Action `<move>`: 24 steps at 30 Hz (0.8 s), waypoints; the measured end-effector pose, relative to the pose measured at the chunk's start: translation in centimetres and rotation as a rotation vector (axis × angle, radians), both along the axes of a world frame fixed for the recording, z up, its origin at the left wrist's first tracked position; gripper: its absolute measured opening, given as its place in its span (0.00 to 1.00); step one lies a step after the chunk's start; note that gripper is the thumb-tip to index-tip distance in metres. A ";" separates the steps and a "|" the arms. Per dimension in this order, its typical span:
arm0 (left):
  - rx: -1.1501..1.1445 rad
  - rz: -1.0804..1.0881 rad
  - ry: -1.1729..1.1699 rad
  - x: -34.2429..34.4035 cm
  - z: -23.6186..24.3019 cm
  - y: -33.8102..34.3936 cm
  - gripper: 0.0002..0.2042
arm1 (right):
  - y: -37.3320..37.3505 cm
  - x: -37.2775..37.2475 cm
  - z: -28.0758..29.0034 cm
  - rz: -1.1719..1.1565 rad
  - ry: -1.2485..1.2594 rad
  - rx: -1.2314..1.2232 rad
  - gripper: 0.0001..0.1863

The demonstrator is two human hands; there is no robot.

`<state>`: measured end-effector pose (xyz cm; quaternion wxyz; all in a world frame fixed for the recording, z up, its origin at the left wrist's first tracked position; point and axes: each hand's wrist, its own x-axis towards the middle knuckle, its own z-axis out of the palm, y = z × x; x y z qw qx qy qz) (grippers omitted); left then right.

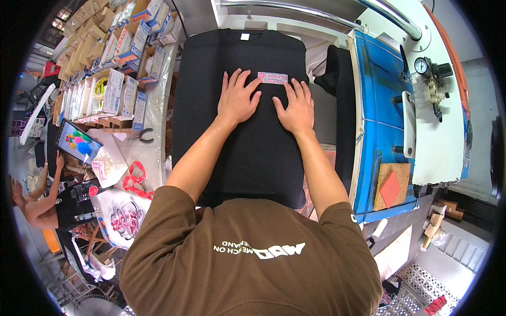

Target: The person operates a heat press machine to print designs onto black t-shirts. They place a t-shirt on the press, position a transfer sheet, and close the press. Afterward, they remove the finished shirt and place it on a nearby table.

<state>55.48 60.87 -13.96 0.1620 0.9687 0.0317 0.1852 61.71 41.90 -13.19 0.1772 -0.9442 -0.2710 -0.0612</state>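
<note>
A black T-shirt [237, 158] is spread flat in front of me, with a small white neck label [244, 37] at its far end. On the chest lies a small rectangular print [272, 78] with pink, white and blue lettering. My left hand [239, 99] rests on the fabric with fingers spread, its index fingertip at the print's left edge. On the other side, my right hand [295, 109] lies with fingers apart, the index fingertip close to the print's right corner. Neither hand grips anything.
A chrome bar [295, 7] crosses the far side. At right stand a blue machine bed [377, 126] and a pressure gauge [420, 65]. Boxes [105, 95], pliers [143, 135] and red-handled scissors [136, 178] sit on the left table. Another person [39, 208] is at far left.
</note>
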 end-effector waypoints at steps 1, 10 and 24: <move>-0.001 0.000 0.002 -0.1 0.0 0.0 0.19 | 0.0 0.0 0.0 -0.002 0.000 -0.005 0.31; -0.100 0.080 0.089 1.8 1.1 -0.4 0.17 | 0.8 0.8 1.3 -0.047 0.100 -0.046 0.34; -0.113 0.065 -0.274 0.5 -2.5 -0.8 0.11 | -7.2 -16.3 25.1 0.637 0.293 0.695 0.13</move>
